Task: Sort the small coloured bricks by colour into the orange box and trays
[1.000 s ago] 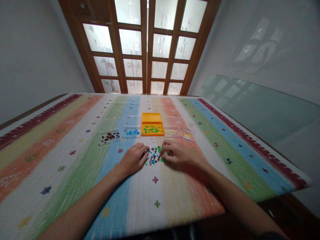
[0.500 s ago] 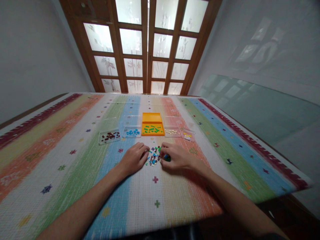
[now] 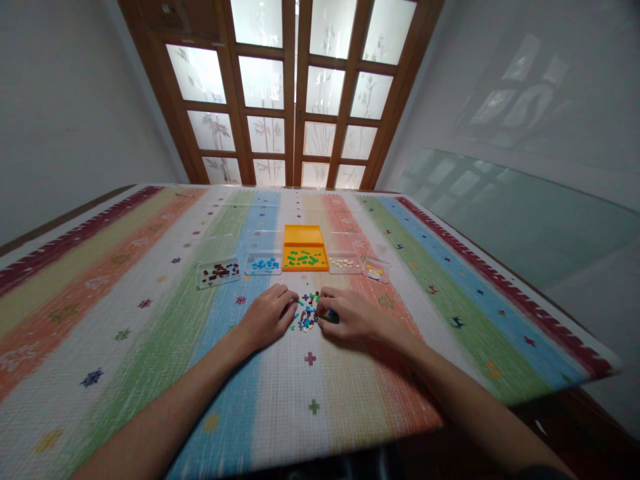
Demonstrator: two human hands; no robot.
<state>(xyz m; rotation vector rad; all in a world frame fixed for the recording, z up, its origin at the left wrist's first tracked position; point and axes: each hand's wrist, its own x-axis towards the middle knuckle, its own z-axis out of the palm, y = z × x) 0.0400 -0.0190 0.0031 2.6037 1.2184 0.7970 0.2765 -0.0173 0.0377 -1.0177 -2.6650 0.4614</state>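
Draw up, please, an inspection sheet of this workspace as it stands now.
Surface: table under a striped woven cloth, lying flat.
Job's things: pile of small mixed-colour pieces between the hands. Behind it is a row of trays: clear tray of dark red pieces, clear tray of blue pieces, orange tray of green pieces, clear tray of pale pieces, clear tray of yellow pieces.
Clutter: nothing seen.
Hands: left hand and right hand rest on the cloth, fingers curled at the pile's edges; grip not discernible.
Cables: nothing seen.
Surroundings: wood-framed frosted glass doors, pale walls, glass panel at right.
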